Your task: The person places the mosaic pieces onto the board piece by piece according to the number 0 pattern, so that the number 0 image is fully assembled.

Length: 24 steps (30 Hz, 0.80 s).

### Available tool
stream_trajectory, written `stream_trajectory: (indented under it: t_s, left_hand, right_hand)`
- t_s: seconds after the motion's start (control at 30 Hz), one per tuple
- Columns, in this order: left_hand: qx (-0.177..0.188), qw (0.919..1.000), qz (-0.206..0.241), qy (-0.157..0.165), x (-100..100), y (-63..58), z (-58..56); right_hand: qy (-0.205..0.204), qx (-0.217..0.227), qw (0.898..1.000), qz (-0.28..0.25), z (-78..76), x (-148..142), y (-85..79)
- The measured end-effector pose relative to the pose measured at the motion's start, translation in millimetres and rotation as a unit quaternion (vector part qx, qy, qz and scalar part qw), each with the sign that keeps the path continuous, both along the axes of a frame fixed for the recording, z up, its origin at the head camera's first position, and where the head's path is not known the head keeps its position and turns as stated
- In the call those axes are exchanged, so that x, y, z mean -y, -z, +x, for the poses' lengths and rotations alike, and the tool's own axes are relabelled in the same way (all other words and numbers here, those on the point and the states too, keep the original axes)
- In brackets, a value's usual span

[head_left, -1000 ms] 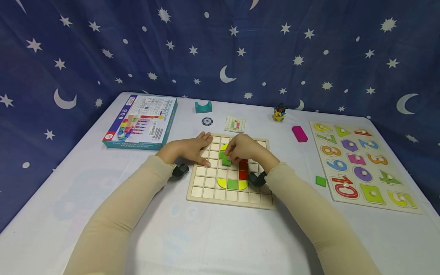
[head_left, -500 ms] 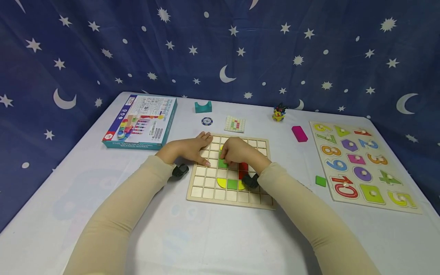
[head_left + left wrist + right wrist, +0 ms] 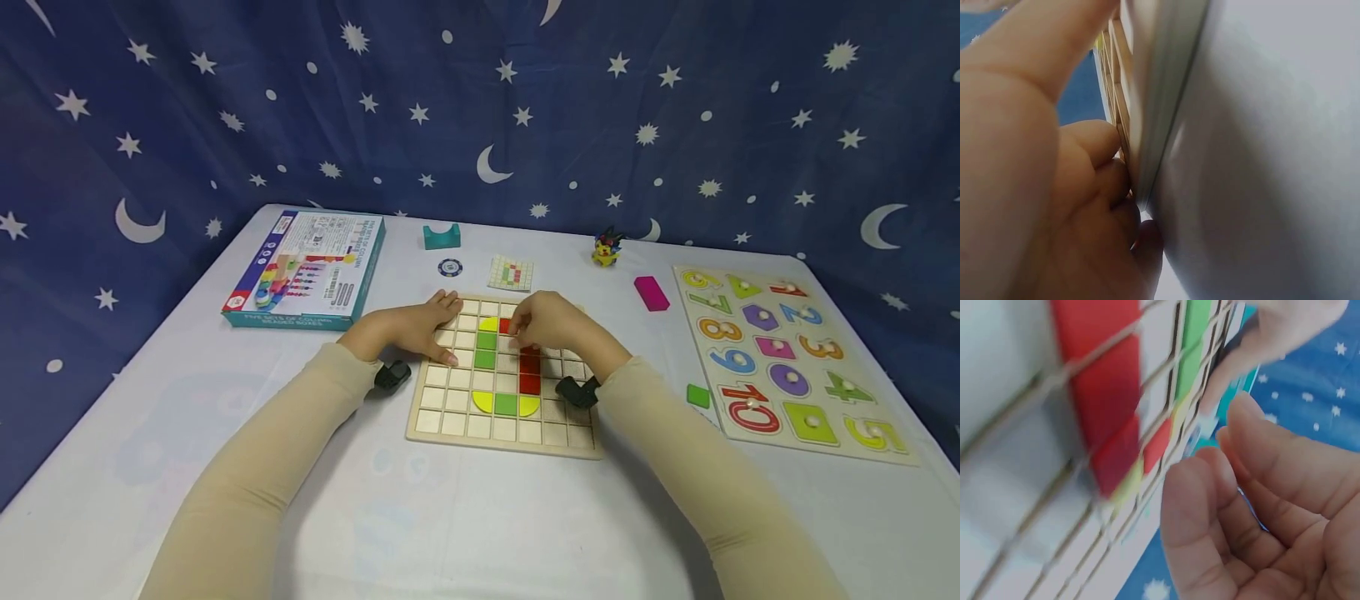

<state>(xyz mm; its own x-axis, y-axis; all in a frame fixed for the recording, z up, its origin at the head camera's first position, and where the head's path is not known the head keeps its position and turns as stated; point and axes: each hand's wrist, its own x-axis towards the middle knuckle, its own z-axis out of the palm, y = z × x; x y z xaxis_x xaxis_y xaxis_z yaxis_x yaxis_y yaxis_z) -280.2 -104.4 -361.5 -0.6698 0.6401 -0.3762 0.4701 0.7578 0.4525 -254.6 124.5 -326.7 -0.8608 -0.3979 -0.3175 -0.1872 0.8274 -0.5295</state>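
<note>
A wooden grid board [image 3: 442,433] lies on the table in front of me. Set in its cells are green square tiles [image 3: 485,359], red tiles [image 3: 529,383] and yellow rounded tiles [image 3: 482,402]. My left hand [image 3: 412,327] rests on the board's left edge with fingers spread; the left wrist view shows its fingers [image 3: 1107,181] along that edge. Over the upper right of the grid is my right hand [image 3: 551,323], hiding some cells. Its fingers [image 3: 1194,519] are loosely bent, with a gap to the thumb and nothing between them in the right wrist view.
Behind the board lie a pattern card [image 3: 512,273], a round chip [image 3: 450,267] and a teal arch block [image 3: 442,237]. A boxed toy [image 3: 303,267] stands left. Rightward are a small figurine [image 3: 606,248], a magenta block [image 3: 652,293], a loose green tile [image 3: 698,396] and a number puzzle [image 3: 795,358].
My right hand first held a green tile, then pressed it into the grid's left green column. Now it has let go and moved right. The left hand has stayed in place.
</note>
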Motion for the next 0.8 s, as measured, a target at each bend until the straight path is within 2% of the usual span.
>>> stream_trajectory:
  t_s: [0.17, 0.37, 0.67, 0.8]
  left_hand:
    - [0.001, 1.0, 0.002, 0.001, 0, 0.9, 0.2]
    - [0.005, 1.0, -0.001, -0.002, 0, -0.1, 0.0]
    - [0.005, 1.0, -0.004, -0.001, 0, 3.0, -2.1]
    - [0.005, 1.0, -0.005, -0.003, -1, 2.1, -1.8]
  right_hand:
    - [0.013, 0.022, 0.999, 0.026, 1.5, -37, -4.8]
    - [0.007, 0.021, 0.999, 0.049, 9.8, -92, -8.4]
    - [0.02, 0.043, 0.997, 0.059, 26.4, -164, -2.4]
    - [0.019, 0.037, 0.997, 0.058, 34.3, -190, 1.6]
